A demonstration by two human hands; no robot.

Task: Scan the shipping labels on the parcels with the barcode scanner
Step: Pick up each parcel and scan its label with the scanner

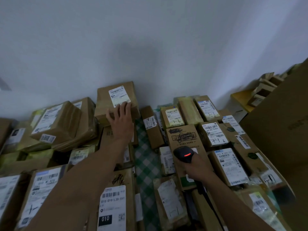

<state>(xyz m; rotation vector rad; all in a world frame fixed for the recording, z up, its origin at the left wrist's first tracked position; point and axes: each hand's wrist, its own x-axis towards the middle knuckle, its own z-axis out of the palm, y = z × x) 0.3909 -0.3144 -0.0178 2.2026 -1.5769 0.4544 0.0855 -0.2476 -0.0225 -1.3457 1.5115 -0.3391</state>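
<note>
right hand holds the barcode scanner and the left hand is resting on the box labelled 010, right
Not quite: in the head view the left hand touches the far cardboard box against the wall, not the 010 box. The right hand does hold the barcode scanner.

The right hand (pixel 195 166) curls round the handle of the barcode scanner (pixel 183 155). The left hand (pixel 120 120) lies well beyond and left of the scanner on an outstretched arm, palm down, fingers straight and spread.
</note>
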